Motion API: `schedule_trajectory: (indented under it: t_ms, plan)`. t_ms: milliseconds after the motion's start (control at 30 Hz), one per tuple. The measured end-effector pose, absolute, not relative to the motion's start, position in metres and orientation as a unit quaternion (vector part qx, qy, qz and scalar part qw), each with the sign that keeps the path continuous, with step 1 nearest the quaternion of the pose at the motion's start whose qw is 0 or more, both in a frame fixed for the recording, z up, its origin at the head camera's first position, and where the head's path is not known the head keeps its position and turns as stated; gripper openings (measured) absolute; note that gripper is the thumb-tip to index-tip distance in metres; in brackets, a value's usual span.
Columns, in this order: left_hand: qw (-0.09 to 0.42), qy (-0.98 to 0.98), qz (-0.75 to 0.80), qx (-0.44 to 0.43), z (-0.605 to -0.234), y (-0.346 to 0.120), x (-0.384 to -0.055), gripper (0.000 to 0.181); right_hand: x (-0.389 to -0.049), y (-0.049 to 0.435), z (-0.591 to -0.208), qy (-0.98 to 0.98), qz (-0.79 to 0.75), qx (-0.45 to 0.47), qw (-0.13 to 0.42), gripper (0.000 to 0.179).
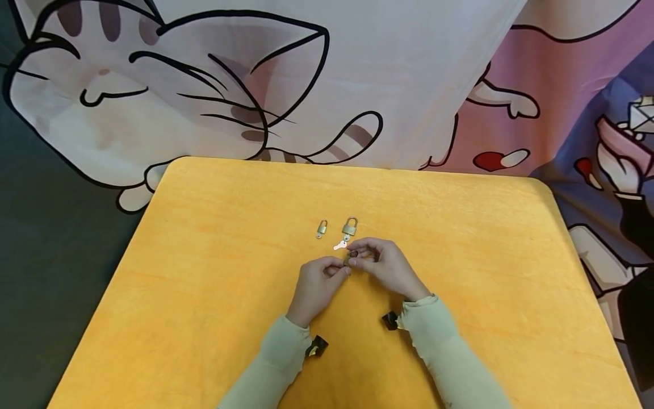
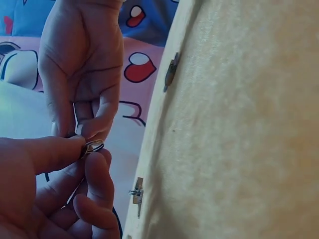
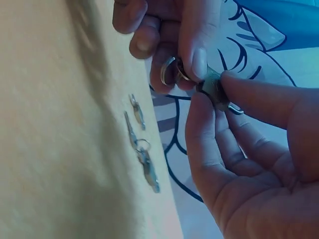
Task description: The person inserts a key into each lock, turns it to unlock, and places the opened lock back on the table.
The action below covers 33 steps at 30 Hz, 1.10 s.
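Over the middle of the table, both hands meet at a small padlock (image 3: 214,90). My right hand (image 1: 390,270) pinches the padlock's body between thumb and forefinger, and the curved end of a shackle (image 3: 235,109) pokes out beside them. My left hand (image 1: 314,287) pinches at the other end, where a metal key ring (image 3: 168,70) shows by its fingers; the fingertips hide any key there. Just beyond the hands lies a larger padlock (image 1: 349,229), with a silver key (image 1: 340,245) joined to it by a ring. Left of it lies a smaller padlock (image 1: 322,229).
The yellow table (image 1: 204,272) has rounded far corners. Behind it hangs a cloth (image 1: 398,68) printed with cartoon cats. Dark floor (image 1: 46,272) shows on the left. Black wrist devices (image 1: 318,346) sit by the pale green sleeves (image 1: 281,355).
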<state>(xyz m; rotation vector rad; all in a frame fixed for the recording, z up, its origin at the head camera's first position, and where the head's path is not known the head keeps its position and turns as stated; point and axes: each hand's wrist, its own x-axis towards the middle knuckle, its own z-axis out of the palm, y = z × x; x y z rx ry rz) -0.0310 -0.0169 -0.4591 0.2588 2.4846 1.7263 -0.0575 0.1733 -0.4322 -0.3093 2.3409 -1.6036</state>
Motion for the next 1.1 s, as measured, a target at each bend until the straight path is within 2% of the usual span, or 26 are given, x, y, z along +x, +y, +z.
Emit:
schedule_trajectory:
  t_ms: [167, 533, 833, 1100]
  plan:
    - [0.049, 0.818, 0.569, 0.062, -0.463, -0.019, -0.032, 0.007, -0.060, 0.171, -0.441, 0.802, -0.565, -0.102, 0.164, 0.023]
    - [0.039, 0.819, 0.571, 0.051, -0.465, -0.023, -0.033, 0.006, -0.060, 0.167, -0.450, 0.784, -0.590, -0.090, 0.173, 0.019]
    - [0.046, 0.820, 0.567, 0.061, -0.467, -0.028, -0.034, 0.006, -0.058, 0.164, -0.451, 0.782, -0.587, -0.102, 0.182, 0.012]
    - [0.058, 0.813, 0.576, 0.062, -0.468, -0.029, -0.034, 0.007, -0.059, 0.166, -0.454, 0.775, -0.594, -0.099, 0.192, 0.014]
